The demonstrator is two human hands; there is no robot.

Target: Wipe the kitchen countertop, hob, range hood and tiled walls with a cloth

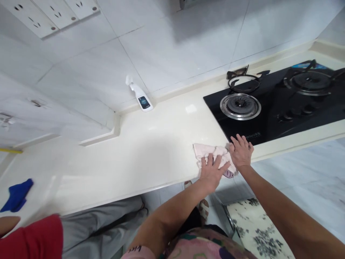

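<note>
A pale pink cloth point(206, 150) lies on the cream countertop point(151, 151) near its front edge, just left of the black gas hob point(283, 104). My left hand point(212, 171) rests flat on the cloth with fingers spread. My right hand point(241, 151) presses on the cloth's right end, fingers stretched out, next to the hob's front corner. Both hands lie on the cloth rather than gripping it.
A white spray bottle point(141, 96) stands against the tiled wall at the back. A blue cloth point(17, 194) lies at the far left. Another person's red sleeve point(32, 237) and grey trousers are at lower left. A flowered stool point(256, 226) stands below.
</note>
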